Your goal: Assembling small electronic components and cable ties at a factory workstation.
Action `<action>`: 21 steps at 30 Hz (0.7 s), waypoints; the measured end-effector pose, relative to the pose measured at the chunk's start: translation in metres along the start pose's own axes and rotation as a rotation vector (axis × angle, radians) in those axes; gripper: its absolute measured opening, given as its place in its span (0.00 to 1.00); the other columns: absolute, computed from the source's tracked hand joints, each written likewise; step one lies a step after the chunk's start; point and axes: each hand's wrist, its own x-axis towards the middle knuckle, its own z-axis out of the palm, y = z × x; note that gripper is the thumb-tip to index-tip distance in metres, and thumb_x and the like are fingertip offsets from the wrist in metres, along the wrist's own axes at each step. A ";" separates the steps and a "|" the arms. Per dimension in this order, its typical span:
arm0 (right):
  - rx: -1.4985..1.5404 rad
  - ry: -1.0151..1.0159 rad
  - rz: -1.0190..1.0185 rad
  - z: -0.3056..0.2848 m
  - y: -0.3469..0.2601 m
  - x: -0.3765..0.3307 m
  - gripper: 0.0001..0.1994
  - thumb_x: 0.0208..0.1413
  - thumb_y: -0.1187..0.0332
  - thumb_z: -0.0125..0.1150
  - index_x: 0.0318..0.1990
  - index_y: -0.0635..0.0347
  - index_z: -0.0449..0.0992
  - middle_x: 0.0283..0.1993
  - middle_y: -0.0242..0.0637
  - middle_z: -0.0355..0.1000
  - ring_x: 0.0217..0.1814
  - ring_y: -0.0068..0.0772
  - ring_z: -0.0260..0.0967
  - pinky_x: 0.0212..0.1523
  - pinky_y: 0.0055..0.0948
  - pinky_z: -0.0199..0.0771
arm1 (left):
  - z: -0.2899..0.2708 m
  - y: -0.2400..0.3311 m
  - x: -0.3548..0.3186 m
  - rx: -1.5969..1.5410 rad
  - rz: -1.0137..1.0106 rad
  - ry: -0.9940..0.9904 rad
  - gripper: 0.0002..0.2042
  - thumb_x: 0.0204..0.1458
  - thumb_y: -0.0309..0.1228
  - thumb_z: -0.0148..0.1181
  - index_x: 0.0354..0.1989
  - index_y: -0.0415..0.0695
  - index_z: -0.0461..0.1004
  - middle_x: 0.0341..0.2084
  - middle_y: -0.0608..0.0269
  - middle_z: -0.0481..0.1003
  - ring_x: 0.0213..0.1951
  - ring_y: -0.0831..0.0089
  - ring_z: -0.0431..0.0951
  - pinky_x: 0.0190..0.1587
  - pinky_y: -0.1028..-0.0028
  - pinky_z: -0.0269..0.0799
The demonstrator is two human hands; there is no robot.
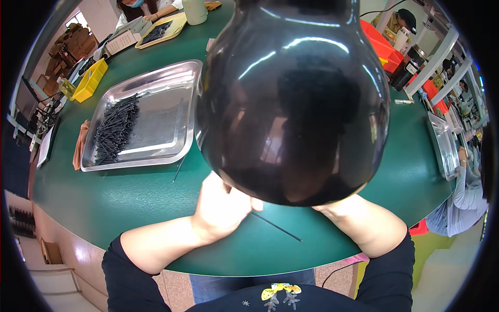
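Observation:
A large glossy black dome [296, 104], which looks like a lamp head, fills the upper middle and hides what lies under it. At its lower left edge my left hand [221, 205] is closed, fingers curled. A thin black rod [278, 227] comes out by its fingertips and slants to the lower right; the fingers appear to grip it. My right hand [335, 206] reaches beneath the dome's lower right edge. Its fingers are hidden there. Left of the dome, a shallow metal tray [166, 153] holds a heap of thin black rods [115, 130] along its left side.
Another thin rod [179, 169] lies by the tray's near edge. A brown cloth [81, 145] is tucked beside the tray. Farther off are a yellow bin [91, 80], a cream tray [176, 26] before a co-worker, red bins [382, 47] and a second metal tray [442, 140].

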 end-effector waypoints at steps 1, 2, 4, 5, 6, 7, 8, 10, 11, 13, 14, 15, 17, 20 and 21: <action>0.061 -0.137 -0.016 -0.007 -0.001 -0.001 0.27 0.44 0.73 0.59 0.52 0.64 0.54 0.43 0.39 0.63 0.40 0.30 0.64 0.40 0.27 0.67 | 0.001 -0.001 -0.001 -0.001 0.003 -0.005 0.04 0.47 0.21 0.46 0.25 0.38 0.69 0.14 0.66 0.68 0.12 0.82 0.63 0.15 0.82 0.58; 0.121 -0.275 -0.032 -0.009 -0.003 -0.002 0.24 0.45 0.73 0.58 0.49 0.64 0.57 0.38 0.37 0.65 0.34 0.27 0.66 0.34 0.25 0.70 | 0.002 -0.001 -0.002 0.029 0.021 0.015 0.05 0.49 0.22 0.45 0.24 0.38 0.68 0.15 0.66 0.68 0.15 0.83 0.64 0.18 0.83 0.59; -0.272 0.010 -0.073 0.017 -0.008 -0.006 0.17 0.45 0.77 0.53 0.45 0.64 0.59 0.30 0.35 0.65 0.24 0.24 0.64 0.25 0.24 0.68 | 0.001 -0.002 -0.003 0.094 0.054 0.071 0.08 0.51 0.23 0.44 0.21 0.39 0.67 0.17 0.66 0.69 0.21 0.85 0.65 0.24 0.84 0.60; -0.662 -0.056 -0.014 0.014 -0.007 -0.006 0.16 0.45 0.79 0.50 0.44 0.65 0.59 0.28 0.35 0.65 0.23 0.24 0.64 0.24 0.24 0.67 | -0.004 -0.010 0.000 0.304 0.161 -0.038 0.09 0.52 0.24 0.44 0.21 0.39 0.67 0.16 0.67 0.68 0.21 0.85 0.65 0.24 0.84 0.59; -1.057 -0.119 0.047 0.013 -0.008 -0.006 0.16 0.45 0.82 0.47 0.44 0.66 0.59 0.26 0.36 0.65 0.22 0.25 0.65 0.24 0.24 0.67 | -0.006 -0.018 0.007 0.509 0.267 -0.152 0.09 0.52 0.25 0.44 0.21 0.39 0.67 0.16 0.68 0.67 0.21 0.85 0.64 0.24 0.84 0.59; -0.892 0.026 0.207 0.025 -0.009 -0.001 0.17 0.44 0.85 0.44 0.45 0.68 0.58 0.26 0.38 0.66 0.24 0.26 0.67 0.25 0.24 0.68 | -0.012 -0.020 0.010 0.426 -0.129 -0.159 0.10 0.52 0.26 0.44 0.20 0.40 0.67 0.15 0.70 0.66 0.20 0.85 0.63 0.24 0.83 0.59; -0.895 0.026 0.208 0.022 -0.009 -0.003 0.17 0.44 0.85 0.44 0.45 0.68 0.58 0.26 0.38 0.66 0.24 0.26 0.67 0.25 0.24 0.68 | -0.012 -0.022 0.010 0.423 -0.127 -0.159 0.10 0.52 0.26 0.44 0.20 0.40 0.67 0.15 0.70 0.66 0.20 0.85 0.63 0.24 0.83 0.59; -0.340 -0.030 0.126 0.024 -0.008 -0.001 0.17 0.44 0.86 0.44 0.45 0.69 0.58 0.28 0.39 0.67 0.26 0.27 0.68 0.28 0.24 0.70 | -0.010 -0.018 0.009 0.271 -0.208 -0.132 0.11 0.52 0.26 0.43 0.18 0.40 0.67 0.13 0.71 0.64 0.18 0.86 0.62 0.22 0.84 0.57; 0.048 -0.209 0.130 0.028 -0.021 -0.002 0.20 0.43 0.84 0.49 0.47 0.68 0.58 0.29 0.41 0.68 0.27 0.28 0.69 0.31 0.24 0.71 | -0.011 -0.017 0.009 0.272 -0.210 -0.128 0.11 0.52 0.26 0.43 0.18 0.40 0.67 0.13 0.71 0.64 0.18 0.86 0.62 0.22 0.84 0.57; -0.383 -0.235 0.066 0.022 -0.023 0.006 0.23 0.41 0.83 0.52 0.49 0.67 0.57 0.31 0.41 0.68 0.29 0.28 0.69 0.32 0.24 0.71 | -0.012 -0.015 0.011 0.114 -0.357 -0.250 0.11 0.51 0.26 0.44 0.17 0.40 0.67 0.11 0.71 0.63 0.15 0.86 0.60 0.19 0.84 0.55; -0.819 -0.252 -0.001 0.017 -0.023 0.009 0.27 0.40 0.83 0.56 0.51 0.66 0.55 0.32 0.42 0.68 0.31 0.29 0.69 0.34 0.25 0.72 | -0.012 -0.015 0.010 0.123 -0.368 -0.266 0.10 0.49 0.25 0.46 0.17 0.40 0.67 0.09 0.71 0.62 0.13 0.86 0.59 0.18 0.84 0.54; -0.552 -0.377 0.139 0.006 -0.019 0.014 0.26 0.38 0.81 0.60 0.48 0.67 0.60 0.33 0.40 0.68 0.34 0.29 0.69 0.36 0.25 0.71 | -0.008 -0.007 0.010 0.150 -0.381 -0.270 0.09 0.47 0.24 0.46 0.17 0.40 0.67 0.09 0.70 0.62 0.12 0.85 0.59 0.17 0.84 0.54; -0.483 -0.342 0.148 -0.005 -0.017 0.013 0.25 0.38 0.81 0.60 0.48 0.67 0.60 0.33 0.40 0.68 0.34 0.28 0.68 0.36 0.25 0.71 | -0.005 -0.003 0.010 0.176 -0.398 -0.279 0.08 0.46 0.22 0.47 0.17 0.39 0.67 0.08 0.70 0.61 0.12 0.85 0.59 0.17 0.84 0.54; -0.274 -0.274 0.181 -0.002 -0.017 0.016 0.24 0.38 0.81 0.59 0.47 0.67 0.61 0.35 0.40 0.68 0.36 0.28 0.68 0.37 0.25 0.70 | -0.018 -0.003 0.012 0.645 0.168 -0.329 0.04 0.39 0.19 0.51 0.25 0.37 0.71 0.19 0.62 0.70 0.22 0.74 0.69 0.28 0.77 0.66; -0.206 -0.250 0.193 -0.001 -0.017 0.016 0.23 0.39 0.81 0.59 0.46 0.67 0.62 0.35 0.40 0.68 0.36 0.28 0.67 0.37 0.25 0.70 | -0.016 -0.002 0.011 0.552 0.215 -0.269 0.08 0.38 0.19 0.53 0.30 0.37 0.71 0.25 0.59 0.71 0.29 0.72 0.71 0.34 0.76 0.66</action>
